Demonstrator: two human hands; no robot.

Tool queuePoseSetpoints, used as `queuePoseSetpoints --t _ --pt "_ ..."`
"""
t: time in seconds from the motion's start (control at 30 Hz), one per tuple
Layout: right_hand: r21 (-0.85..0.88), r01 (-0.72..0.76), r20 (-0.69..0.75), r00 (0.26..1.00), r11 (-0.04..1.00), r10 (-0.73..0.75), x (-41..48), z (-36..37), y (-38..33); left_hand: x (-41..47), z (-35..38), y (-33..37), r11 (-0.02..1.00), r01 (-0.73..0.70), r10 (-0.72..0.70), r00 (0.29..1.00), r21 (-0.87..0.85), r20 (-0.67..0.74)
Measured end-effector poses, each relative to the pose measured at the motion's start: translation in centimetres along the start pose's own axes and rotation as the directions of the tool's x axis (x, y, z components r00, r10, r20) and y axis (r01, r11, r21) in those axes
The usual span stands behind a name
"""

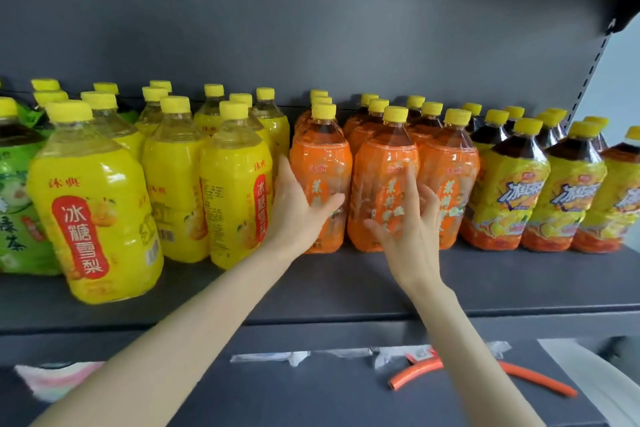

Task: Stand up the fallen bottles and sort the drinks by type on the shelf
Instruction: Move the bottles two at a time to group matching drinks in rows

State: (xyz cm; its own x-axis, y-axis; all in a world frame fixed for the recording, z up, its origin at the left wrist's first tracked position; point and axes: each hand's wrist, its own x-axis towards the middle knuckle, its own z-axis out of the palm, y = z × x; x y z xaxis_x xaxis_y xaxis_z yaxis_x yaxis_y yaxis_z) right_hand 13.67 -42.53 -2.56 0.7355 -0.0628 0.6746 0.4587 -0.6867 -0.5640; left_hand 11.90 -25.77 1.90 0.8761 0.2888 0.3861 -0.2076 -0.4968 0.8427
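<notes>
Left hand (300, 210) grips, right hand (412, 222) touches, two of three front orange bottles (385, 158).

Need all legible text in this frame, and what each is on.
"沐典": front yellow bottle, top of label.
"冰糖雪梨": same bottle, red panel.
"绿茶": green bottle, partly cut off.
"沐典": left orange bottle; its vertical text is blurred and partly behind the left hand.
"冰红茶": dark tea bottle at right.
Barcodes, small print: unreadable.

lit: bright, even | glare: orange bottles (320, 159) wrap | blur: frame edges soft | distort: wide-angle bow
</notes>
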Motion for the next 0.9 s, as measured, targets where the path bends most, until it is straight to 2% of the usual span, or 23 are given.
queuePoseSetpoints --t 0.07,0.13,0.37,0.6,0.7,0.9 --pt "-0.070 0.031 0.004 1.000 0.997 -0.031 0.3 -0.4 0.2 0.2 0.4 -1.1 0.980 0.153 -0.148 0.988 -0.128 0.042" --pt "-0.150 0.041 0.034 0.999 0.988 -0.037 0.5 -0.5 0.1 0.1 0.9 -1.6 0.949 0.220 -0.205 0.975 -0.227 0.085" --pt "-0.303 0.057 -0.016 0.998 0.951 -0.065 0.7 0.1 -0.3 0.3 2.4 -2.0 0.925 0.207 -0.188 0.978 -0.318 0.088" --pt "-0.246 0.117 0.079 0.992 0.962 -0.100 1.0 -0.6 0.9 1.1 1.7 -2.0 0.897 0.291 -0.258 0.956 -0.334 0.140" --pt "-0.250 0.126 0.071 0.991 0.960 -0.111 1.0 -0.5 1.0 1.2 2.0 -2.2 0.908 0.261 -0.220 0.963 -0.327 0.158" --pt "-0.282 0.140 0.040 0.990 0.949 -0.135 1.2 -0.1 1.2 1.7 2.8 -3.1 0.914 0.205 -0.179 0.978 -0.351 0.106"
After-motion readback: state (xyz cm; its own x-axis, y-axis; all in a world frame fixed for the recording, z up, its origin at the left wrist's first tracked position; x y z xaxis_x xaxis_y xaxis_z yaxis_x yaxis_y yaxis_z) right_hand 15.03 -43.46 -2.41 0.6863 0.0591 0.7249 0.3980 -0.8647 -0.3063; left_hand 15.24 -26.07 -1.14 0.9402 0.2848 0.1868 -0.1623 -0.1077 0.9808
